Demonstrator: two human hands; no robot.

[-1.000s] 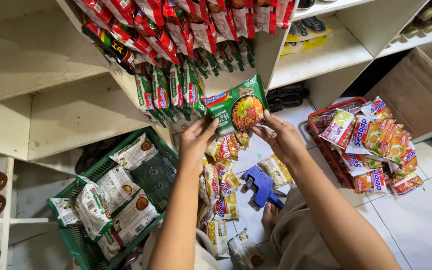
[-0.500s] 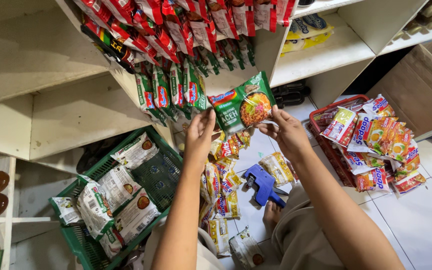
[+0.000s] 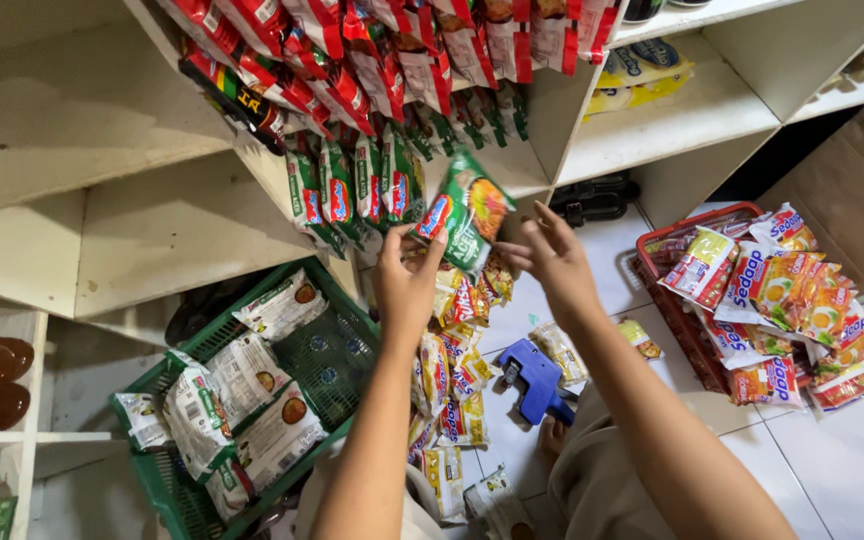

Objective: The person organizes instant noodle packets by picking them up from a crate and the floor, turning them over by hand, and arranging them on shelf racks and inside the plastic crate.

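Both hands are up at the shelf in the middle of the frame. Left hand point(image 3: 407, 285) pinches a green noodle packet point(image 3: 465, 212) by its lower corner, fingers closed on it, tipping it toward the row of green packets point(image 3: 352, 190) already standing on the shelf edge. Right hand point(image 3: 552, 262) hovers just beside the packet — fingers spread, holding nothing.

As I judge it, the stocking is partly done: a red row point(image 3: 392, 45) fills the shelf above, the green row has started. Plenty remains — pale packets in the green basket point(image 3: 167, 475) at lower left, mixed ones in the red basket point(image 3: 657, 275) at right, more strewn on the floor around a blue price gun point(image 3: 532, 378).
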